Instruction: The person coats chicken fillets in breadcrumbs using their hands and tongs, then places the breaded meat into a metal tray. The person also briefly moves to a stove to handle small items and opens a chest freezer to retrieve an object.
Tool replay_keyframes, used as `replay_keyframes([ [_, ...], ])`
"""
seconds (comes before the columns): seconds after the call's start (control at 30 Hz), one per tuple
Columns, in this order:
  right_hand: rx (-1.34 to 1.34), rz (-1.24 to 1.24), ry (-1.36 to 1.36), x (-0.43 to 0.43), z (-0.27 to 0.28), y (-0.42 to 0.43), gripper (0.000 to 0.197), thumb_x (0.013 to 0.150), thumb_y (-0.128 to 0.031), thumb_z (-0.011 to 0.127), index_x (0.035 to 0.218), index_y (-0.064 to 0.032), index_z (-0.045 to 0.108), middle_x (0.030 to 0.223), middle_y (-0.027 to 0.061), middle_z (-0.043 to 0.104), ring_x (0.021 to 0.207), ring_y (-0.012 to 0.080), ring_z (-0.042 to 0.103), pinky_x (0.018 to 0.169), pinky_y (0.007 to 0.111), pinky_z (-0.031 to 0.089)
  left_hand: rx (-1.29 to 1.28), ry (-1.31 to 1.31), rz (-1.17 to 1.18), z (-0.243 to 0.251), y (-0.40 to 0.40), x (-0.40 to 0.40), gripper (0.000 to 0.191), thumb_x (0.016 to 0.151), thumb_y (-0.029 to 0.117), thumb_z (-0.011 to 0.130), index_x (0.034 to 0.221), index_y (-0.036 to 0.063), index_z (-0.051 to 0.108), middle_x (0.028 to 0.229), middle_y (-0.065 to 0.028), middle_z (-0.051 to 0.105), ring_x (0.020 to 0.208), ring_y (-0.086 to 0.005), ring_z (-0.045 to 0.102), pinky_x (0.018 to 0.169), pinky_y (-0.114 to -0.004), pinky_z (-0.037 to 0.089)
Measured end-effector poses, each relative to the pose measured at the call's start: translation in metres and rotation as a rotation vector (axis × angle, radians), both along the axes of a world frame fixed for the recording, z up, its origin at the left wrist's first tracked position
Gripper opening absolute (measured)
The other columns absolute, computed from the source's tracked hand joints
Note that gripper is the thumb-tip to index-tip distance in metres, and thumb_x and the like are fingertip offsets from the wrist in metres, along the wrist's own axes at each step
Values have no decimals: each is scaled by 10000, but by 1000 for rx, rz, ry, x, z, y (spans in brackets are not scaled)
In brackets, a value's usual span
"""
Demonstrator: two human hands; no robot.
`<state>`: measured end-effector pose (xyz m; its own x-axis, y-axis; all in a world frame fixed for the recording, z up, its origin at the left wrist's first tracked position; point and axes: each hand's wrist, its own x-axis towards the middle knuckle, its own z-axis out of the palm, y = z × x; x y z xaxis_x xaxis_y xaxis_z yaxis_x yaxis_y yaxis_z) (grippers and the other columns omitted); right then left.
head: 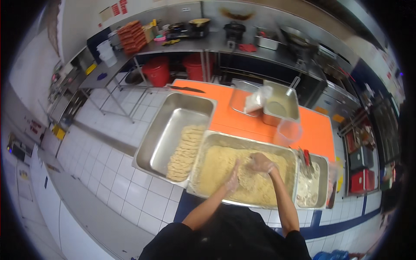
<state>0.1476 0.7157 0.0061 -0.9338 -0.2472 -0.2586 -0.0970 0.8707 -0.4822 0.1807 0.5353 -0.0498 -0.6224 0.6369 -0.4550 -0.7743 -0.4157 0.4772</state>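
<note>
My left hand (pixel 232 181), in a clear glove, is low in a metal pan of pale yellow breading (pixel 214 162), its palm edge against a heap of crumbs. My right hand (pixel 261 163), also gloved, curls over the same heap from the right; whether it grips a piece under the crumbs cannot be told. Left of this pan, a deep steel pan (pixel 162 130) holds a row of breaded pieces (pixel 187 152) along its right side. To the right, a smaller steel pan (pixel 308 191) contains pieces in whitish liquid, with red-handled tongs (pixel 306 159) resting in it.
An orange table top (pixel 240 125) extends beyond the pans. On it are a knife (pixel 188 89), a wire basket (pixel 237 97) with a white bag (pixel 258 100), a deep metal container (pixel 281 104) and a clear plastic jug (pixel 288 131). Red bins (pixel 156 71) stand under the back counter.
</note>
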Motion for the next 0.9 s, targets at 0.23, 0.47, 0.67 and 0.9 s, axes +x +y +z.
replay_keyframes([
  [0.23, -239, -337, 134, -27, 45, -80, 407, 880, -311, 679, 1084, 42, 670, 948, 254, 697, 879, 353, 683, 800, 419, 522, -496, 134, 76, 6, -75, -68, 962, 834, 717, 612, 1511, 68, 399, 1536, -130, 394, 1418, -230, 352, 1103, -430, 365],
  [0.47, -361, -682, 335, -31, -24, -145, 261, 933, -240, 614, 1018, -2, 680, 870, 228, 685, 808, 401, 664, 747, 445, 519, -581, 509, 125, 44, -183, -221, 676, 871, 475, 738, 1282, -41, 590, 1191, -126, 665, 982, -188, 649, 858, -321, 529],
  [0.67, -219, -845, 247, -60, -33, -264, 357, 957, -292, 571, 1101, 25, 648, 851, 265, 676, 820, 410, 667, 758, 451, 534, -738, 864, -116, 24, -193, -357, 527, 843, 420, 771, 1116, -24, 689, 1025, -143, 724, 945, -217, 682, 800, -349, 548],
  [0.9, -48, -934, 90, -87, -38, -300, 564, 1003, -397, 504, 1269, 98, 534, 932, 304, 667, 909, 425, 656, 843, 446, 520, -1146, 1733, -756, -14, -154, -405, 668, 899, 626, 533, 941, -14, 721, 1040, -250, 695, 933, -425, 666, 875, -489, 509],
])
